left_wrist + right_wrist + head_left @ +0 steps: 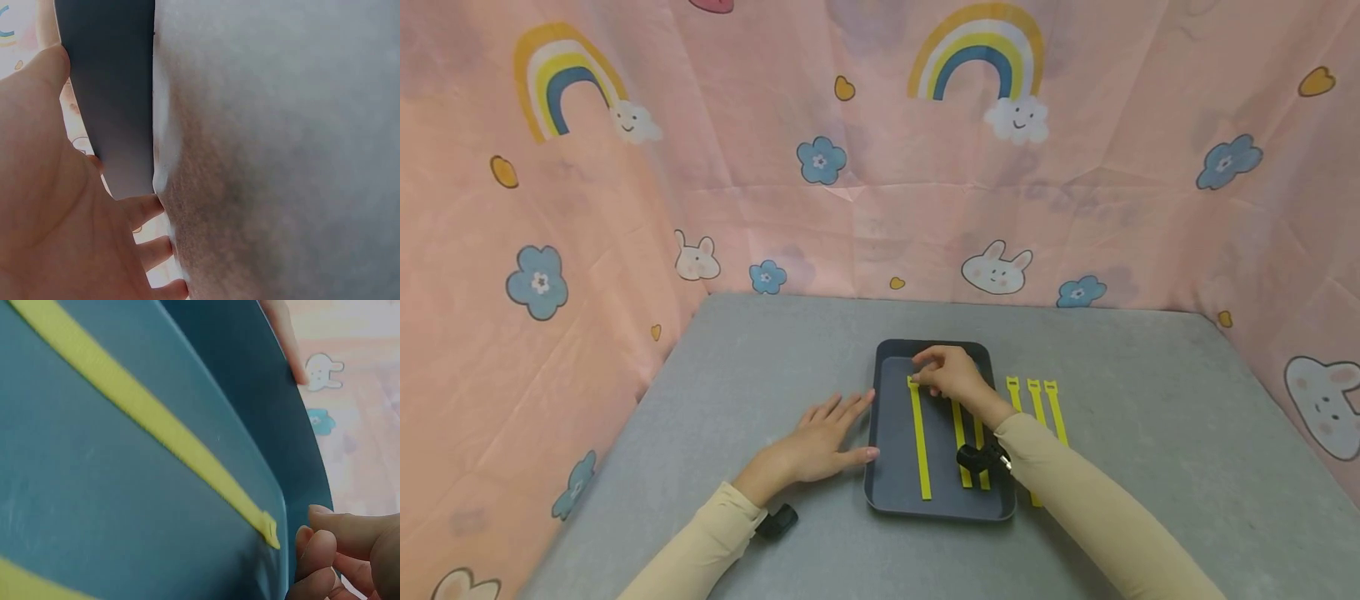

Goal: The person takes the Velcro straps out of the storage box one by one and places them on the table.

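A dark grey tray (891, 475) lies lengthwise on the table, with three yellow hook-and-loop cable ties in it. One tie (921, 442) lies left of the tray's middle; two more (961, 437) lie together on the right, partly hidden by my right arm. My right hand (953, 373) hovers over the tray's far part, thumb and fingers loosely bent beside that left tie's slotted head. In the right wrist view a gap separates the fingertips (320, 512) from the tie. My left hand (820, 442) has its fingers spread, thumb and index finger at the tray's left rim.
Right of the tray, three more yellow ties (1037, 402) lie side by side on the grey table (1150, 417), their near ends partly behind my right sleeve. A pink patterned cloth (880, 217) hangs around the back and sides. Black cameras (777, 522) sit on both wrists.
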### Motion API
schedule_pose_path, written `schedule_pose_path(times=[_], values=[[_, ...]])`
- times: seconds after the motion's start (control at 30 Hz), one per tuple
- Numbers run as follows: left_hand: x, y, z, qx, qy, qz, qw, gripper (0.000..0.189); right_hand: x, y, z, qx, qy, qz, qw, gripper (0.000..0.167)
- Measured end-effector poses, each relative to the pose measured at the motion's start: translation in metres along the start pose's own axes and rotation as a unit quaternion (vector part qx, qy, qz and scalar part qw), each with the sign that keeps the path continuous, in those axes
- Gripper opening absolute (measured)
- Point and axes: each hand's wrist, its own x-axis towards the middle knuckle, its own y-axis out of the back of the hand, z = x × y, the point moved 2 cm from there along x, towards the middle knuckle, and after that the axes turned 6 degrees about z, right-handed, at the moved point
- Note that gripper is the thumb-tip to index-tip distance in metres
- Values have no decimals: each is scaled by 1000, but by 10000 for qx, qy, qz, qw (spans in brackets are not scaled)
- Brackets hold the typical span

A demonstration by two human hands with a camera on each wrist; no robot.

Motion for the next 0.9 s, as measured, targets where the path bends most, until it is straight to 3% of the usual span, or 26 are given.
schedule_pose_path(times=[0.23, 0.53, 0.9], values=[[-1, 0, 0, -9, 30, 10, 10000, 85, 1, -1, 5, -185, -242, -20, 9995, 34], [0, 0, 0, -22, 5, 23, 10000, 85, 3, -6, 6, -686, -30, 191, 9975, 29], [0, -1, 0, -14, 17, 23, 10000, 84, 3, -8, 5, -907, 112, 329, 9953, 22]])
